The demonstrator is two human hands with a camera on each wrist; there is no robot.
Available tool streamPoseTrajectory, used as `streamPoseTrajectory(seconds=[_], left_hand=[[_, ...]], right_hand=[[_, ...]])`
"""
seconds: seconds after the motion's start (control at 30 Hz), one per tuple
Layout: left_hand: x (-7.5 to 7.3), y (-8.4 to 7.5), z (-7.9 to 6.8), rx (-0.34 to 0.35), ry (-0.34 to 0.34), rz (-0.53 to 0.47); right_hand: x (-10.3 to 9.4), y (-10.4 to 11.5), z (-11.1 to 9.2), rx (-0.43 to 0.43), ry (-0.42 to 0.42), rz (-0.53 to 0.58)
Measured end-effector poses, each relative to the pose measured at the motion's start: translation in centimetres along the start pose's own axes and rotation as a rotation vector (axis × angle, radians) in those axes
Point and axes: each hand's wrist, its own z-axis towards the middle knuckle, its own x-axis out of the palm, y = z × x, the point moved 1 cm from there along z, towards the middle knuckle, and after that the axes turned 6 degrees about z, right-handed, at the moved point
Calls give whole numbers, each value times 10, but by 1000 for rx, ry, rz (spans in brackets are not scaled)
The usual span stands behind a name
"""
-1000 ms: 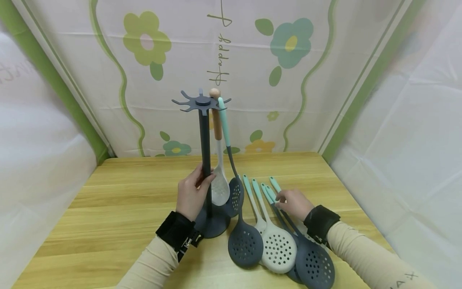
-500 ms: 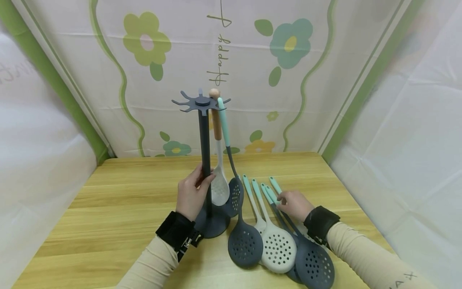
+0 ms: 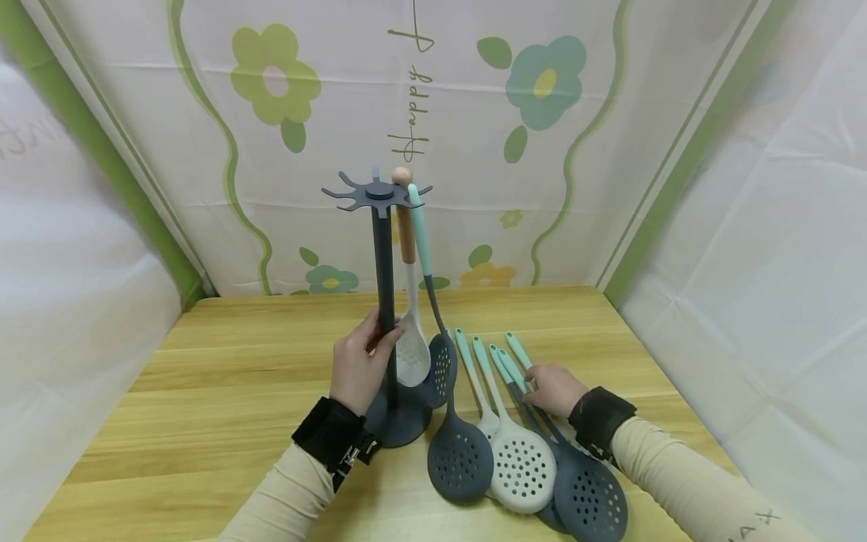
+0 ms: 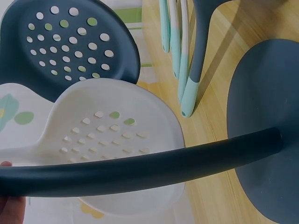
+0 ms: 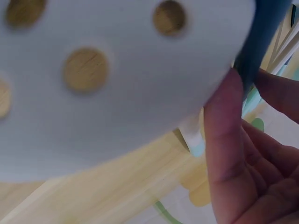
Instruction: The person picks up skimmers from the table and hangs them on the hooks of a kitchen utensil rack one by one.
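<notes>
My left hand (image 3: 362, 361) grips the pole of a dark rotating-style utensil rack (image 3: 384, 263), which stands upright on its round base. From its hooks hang a white slotted spoon (image 3: 412, 357) with a wooden handle and a dark skimmer (image 3: 442, 369) with a mint handle. My right hand (image 3: 555, 388) pinches the dark shank (image 5: 261, 42) of the rightmost skimmer (image 3: 591, 493), between thumb and finger just below its mint handle. That skimmer's perforated head lies toward the front of the table. In the right wrist view a pale perforated head (image 5: 126, 93) fills much of the frame.
Left of the right hand, a white skimmer (image 3: 523, 467) and a dark skimmer (image 3: 460, 459) lie close together, with more mint handles (image 3: 463, 346) overlapping behind. The wooden table (image 3: 203, 421) ends at a flowered cloth (image 3: 447, 98); white cloth sides enclose it.
My right hand has shifted slightly down the rightmost skimmer, and its fingers now close on the shank. The left hand and the rack have stayed put.
</notes>
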Motion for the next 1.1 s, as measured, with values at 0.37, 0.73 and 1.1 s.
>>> streamPoseTrajectory(seconds=[0.37, 0.73, 1.1], left_hand=[[1, 2, -1, 19, -6, 14], [-3, 2, 5, 32, 41, -14], [-21, 6, 16, -36, 275, -104]], right_hand=[[0, 4, -3, 75, 94, -16], [-1, -7, 1, 49, 164, 90], [-3, 0, -2, 94, 180, 105]])
